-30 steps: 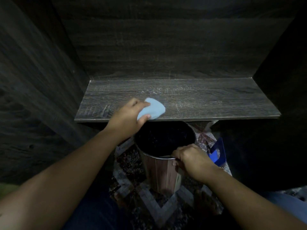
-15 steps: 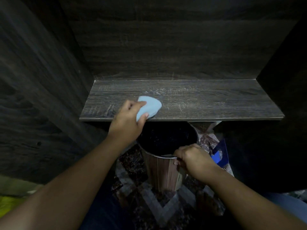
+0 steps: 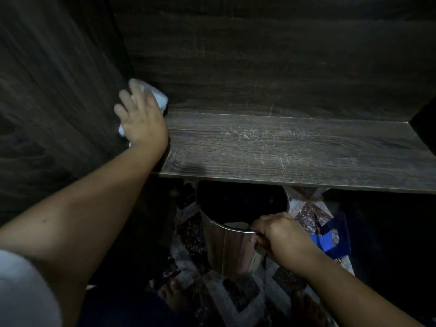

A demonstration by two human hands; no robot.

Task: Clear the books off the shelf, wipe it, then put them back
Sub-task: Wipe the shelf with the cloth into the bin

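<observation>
The dark wooden shelf [image 3: 295, 147] holds no books and shows pale scratch marks. My left hand [image 3: 141, 121] presses a light blue cloth [image 3: 158, 96] flat against the left side wall, at the shelf's back left corner; its fingers are spread and blurred. Below the shelf's front edge stands a metal bin [image 3: 226, 241], and my right hand [image 3: 280, 237] grips its near rim. No books are in view.
The shelf's back panel [image 3: 271, 55] and left wall [image 3: 59, 79] close in the space. A blue object [image 3: 330, 241] lies on the patterned floor [image 3: 236, 293] to the right of the bin. My foot shows below the bin.
My left hand has carried the cloth from the shelf's front edge up and left to the back left corner against the side wall. The right hand still holds the bin's rim.
</observation>
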